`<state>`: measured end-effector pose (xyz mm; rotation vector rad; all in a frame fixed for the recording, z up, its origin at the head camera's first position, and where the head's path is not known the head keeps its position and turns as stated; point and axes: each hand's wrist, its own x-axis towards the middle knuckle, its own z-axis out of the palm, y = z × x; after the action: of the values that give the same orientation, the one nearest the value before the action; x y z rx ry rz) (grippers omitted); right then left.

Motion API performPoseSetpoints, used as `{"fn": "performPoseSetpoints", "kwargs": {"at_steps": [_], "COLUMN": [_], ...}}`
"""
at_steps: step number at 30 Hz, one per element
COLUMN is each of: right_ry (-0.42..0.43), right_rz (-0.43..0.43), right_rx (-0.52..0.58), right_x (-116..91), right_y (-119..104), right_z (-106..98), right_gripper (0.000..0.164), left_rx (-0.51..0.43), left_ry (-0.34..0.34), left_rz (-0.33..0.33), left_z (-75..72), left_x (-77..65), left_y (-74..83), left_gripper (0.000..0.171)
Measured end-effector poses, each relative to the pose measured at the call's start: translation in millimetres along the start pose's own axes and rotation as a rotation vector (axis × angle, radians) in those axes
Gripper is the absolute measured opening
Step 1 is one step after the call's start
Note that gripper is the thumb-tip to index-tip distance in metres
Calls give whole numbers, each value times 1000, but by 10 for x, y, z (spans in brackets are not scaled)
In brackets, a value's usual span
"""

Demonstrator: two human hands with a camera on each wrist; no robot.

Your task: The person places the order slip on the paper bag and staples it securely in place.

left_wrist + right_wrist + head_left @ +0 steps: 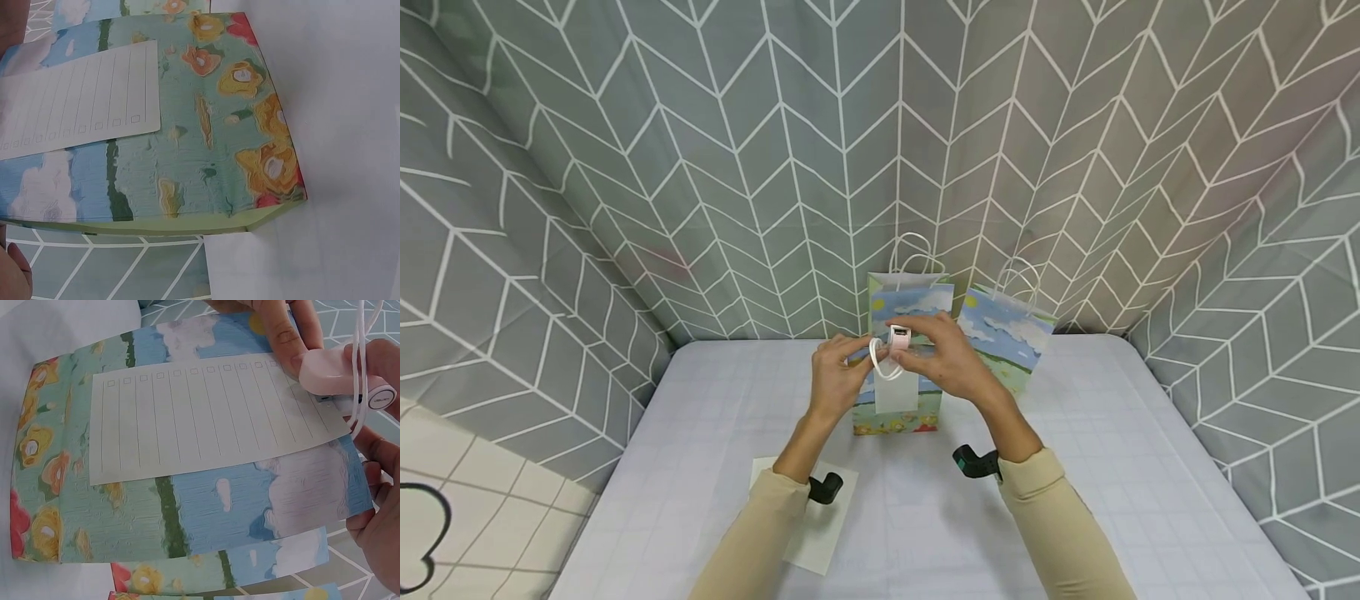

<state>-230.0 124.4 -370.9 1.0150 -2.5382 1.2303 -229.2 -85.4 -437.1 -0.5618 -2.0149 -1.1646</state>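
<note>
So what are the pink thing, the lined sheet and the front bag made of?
The pink thing looks like smooth plastic: rounded, evenly coloured. The lined sheet seems thin matte paper: no glare. The front bag is probably stiff, matte paper: crisp folds.

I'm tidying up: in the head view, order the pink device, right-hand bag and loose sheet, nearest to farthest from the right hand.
1. Pink device: held by the right hand.
2. Right-hand bag: beyond, to its right.
3. Loose sheet: down to its left.
</note>
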Motion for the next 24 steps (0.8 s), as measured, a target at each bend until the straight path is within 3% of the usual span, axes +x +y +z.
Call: {"fn": "performPoseSetpoints", "kwargs": {"at_steps": [15,21,24], "right_ry": [-19,-13,-20], "right_rz": [-54,-74,-79], "right_rx": [-45,-65,-72], "right_x": [1,7,6], "right_y": [-6,-17,-20], "right_z": [-1,-12,-15], "right_gripper": [46,46,46], "left_rx": [-11,-40,-70], "left_ry": [-20,-87,-129], "left_rz": [-19,-70,-64], "left_z": [-23,-22,-29], "left_x": [-4,-7,-9], "left_y": [-10,-29,-28], "left_gripper": [25,25,35]}}
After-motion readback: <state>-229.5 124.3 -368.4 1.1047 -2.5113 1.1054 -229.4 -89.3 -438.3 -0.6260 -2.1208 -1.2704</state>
